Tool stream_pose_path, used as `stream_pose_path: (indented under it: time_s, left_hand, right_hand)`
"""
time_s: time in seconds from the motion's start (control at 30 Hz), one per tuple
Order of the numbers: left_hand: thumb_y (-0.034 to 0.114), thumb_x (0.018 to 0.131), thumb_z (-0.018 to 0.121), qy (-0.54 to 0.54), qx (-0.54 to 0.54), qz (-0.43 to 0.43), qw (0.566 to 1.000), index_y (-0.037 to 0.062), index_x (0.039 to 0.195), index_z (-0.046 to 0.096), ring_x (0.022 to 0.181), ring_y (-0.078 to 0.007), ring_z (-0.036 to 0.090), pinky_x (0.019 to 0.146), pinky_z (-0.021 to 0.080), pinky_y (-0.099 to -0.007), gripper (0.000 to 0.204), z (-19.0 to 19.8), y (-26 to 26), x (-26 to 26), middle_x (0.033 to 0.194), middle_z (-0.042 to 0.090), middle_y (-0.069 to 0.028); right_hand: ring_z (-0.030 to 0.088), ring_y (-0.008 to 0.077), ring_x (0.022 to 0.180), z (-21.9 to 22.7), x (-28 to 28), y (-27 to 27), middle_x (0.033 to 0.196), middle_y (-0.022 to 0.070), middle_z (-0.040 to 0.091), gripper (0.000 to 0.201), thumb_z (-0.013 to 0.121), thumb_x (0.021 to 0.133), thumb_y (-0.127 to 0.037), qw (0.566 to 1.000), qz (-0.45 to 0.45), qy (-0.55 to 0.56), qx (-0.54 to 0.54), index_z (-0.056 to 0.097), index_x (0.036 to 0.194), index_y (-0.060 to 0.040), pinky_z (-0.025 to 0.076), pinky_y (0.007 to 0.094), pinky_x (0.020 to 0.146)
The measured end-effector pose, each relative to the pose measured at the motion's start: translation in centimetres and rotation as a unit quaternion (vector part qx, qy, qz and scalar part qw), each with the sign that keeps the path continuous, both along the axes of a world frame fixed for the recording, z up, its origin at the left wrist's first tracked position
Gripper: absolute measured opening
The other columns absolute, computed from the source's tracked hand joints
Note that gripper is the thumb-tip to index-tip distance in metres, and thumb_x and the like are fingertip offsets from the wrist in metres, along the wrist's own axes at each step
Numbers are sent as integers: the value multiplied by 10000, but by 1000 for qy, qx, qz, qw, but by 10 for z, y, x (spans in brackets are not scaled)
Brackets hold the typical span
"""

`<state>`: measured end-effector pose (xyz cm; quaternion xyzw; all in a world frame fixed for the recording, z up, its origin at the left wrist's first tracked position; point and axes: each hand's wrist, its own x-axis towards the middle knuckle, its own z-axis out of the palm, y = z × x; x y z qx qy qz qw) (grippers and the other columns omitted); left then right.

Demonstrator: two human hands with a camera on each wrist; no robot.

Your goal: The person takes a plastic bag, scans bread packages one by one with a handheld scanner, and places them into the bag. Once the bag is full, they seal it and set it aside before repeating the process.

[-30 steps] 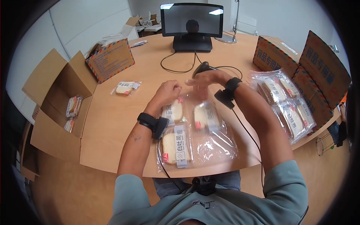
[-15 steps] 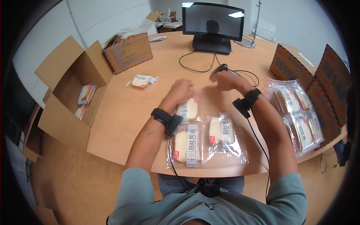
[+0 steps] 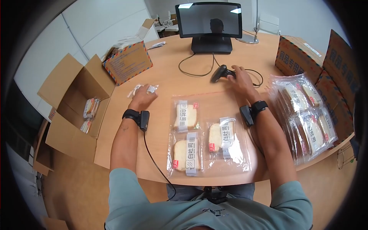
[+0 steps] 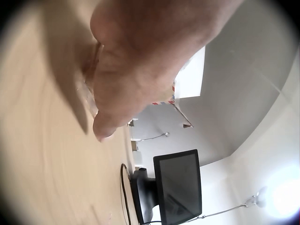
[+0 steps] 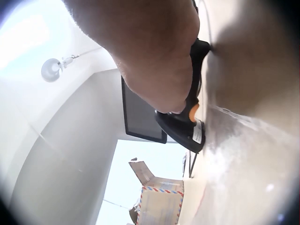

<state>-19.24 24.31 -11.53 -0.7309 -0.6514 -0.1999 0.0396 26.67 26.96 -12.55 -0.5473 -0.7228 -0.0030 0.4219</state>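
My left hand is over a single wrapped bread packet near the open box, its fingers curled down around it; the hand covers most of the packet. In the left wrist view, clear plastic shows under the hand. My right hand grips the handle of a black scanner, its head pointing left. The right wrist view shows the scanner low over the table, under the hand. Between my arms lies a clear bag with three wrapped bread packets, one of them at the right.
At left an open carton holds bread packets; a striped-edge box stands behind it. A monitor stands at the back, with a cable on the table. On the right are filled bread bags beside cartons.
My left hand has moved left from the clear bag to the single packet. My right hand has gone from beside the bag's top edge to the scanner and taken hold of it.
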Motion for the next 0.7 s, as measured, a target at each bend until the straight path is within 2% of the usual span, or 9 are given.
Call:
stream_pose_path:
  time_s: [0.17, 0.27, 0.3, 0.33, 0.37, 0.43, 0.47, 0.63, 0.7]
  left_hand:
    - [265, 853, 670, -42, -59, -20, 997, -16, 1362, 516, 1243, -399, 535, 1043, 431, -441, 601, 13, -3, 13, 1266, 597, -250]
    - [149, 904, 546, -158, -55, -11, 986, -3, 1218, 599, 1036, -365, 659, 908, 508, -453, 352, 25, 3, 24, 1186, 668, -185]
    - [162, 923, 524, -438, -54, -39, 896, 6, 1302, 535, 1168, -400, 574, 996, 452, -517, 409, 28, 11, 25, 1280, 611, -208]
    - [174, 942, 502, -681, -48, -61, 728, 15, 1386, 470, 1300, -435, 489, 1085, 395, -580, 472, 28, 16, 23, 1374, 553, -231]
    - [174, 942, 502, -681, -48, -61, 728, 15, 1386, 470, 1300, -435, 489, 1085, 395, -580, 472, 34, 8, 33, 1374, 553, -231]
    - [205, 982, 462, -881, -52, -166, 441, 36, 1436, 401, 1351, -471, 410, 1110, 326, -669, 489, 41, -6, 56, 1471, 447, -225]
    - [255, 1009, 447, -882, -80, -242, 397, 17, 1450, 362, 1384, -476, 353, 1139, 290, -668, 507, 36, -6, 61, 1519, 364, -231]
    - [132, 981, 532, -892, -88, -226, 381, -3, 1407, 400, 1342, -466, 412, 1137, 319, -651, 466, 23, -11, 120, 1441, 455, -242]
    - [24, 930, 559, -882, -104, -191, 419, -18, 1384, 393, 1330, -431, 432, 1150, 320, -618, 485, 11, -6, 132, 1424, 472, -221]
  right_hand:
    - [596, 388, 1011, -4, -12, -5, 1047, 190, 627, 391, 669, 892, -294, 996, -38, -81, 8, 588, 1188, -52, 460, 489, 852]
    - [586, 374, 1066, 4, -14, -8, 1100, 182, 616, 455, 704, 826, -212, 993, -47, -90, -63, 575, 1229, -46, 439, 487, 889]
    - [586, 374, 1066, 1, -14, -6, 1100, 182, 616, 455, 704, 826, -212, 993, -47, -88, -64, 575, 1229, -46, 439, 487, 889]
    - [584, 367, 1065, -2, -13, -4, 1099, 177, 611, 438, 704, 825, -200, 993, -55, -93, -53, 573, 1213, -46, 435, 486, 882]
    - [583, 361, 1064, -6, -14, -1, 1098, 173, 606, 421, 703, 824, -188, 992, -62, -99, -42, 570, 1197, -45, 431, 486, 875]
    - [583, 359, 1037, -10, -14, 3, 1069, 168, 604, 371, 691, 835, -222, 993, -66, -94, -24, 570, 1141, -50, 427, 502, 862]
    - [583, 358, 1009, -10, -12, 4, 1040, 163, 602, 330, 679, 847, -256, 994, -72, -88, -7, 569, 1085, -55, 423, 518, 849]
    - [583, 360, 987, -1, -9, 1, 1009, 177, 594, 357, 690, 842, -283, 992, -110, -37, 41, 554, 1072, -45, 440, 494, 832]
    - [583, 361, 981, 5, -10, 0, 1000, 180, 592, 376, 705, 830, -296, 989, -128, -13, 70, 553, 1065, -46, 447, 485, 824]
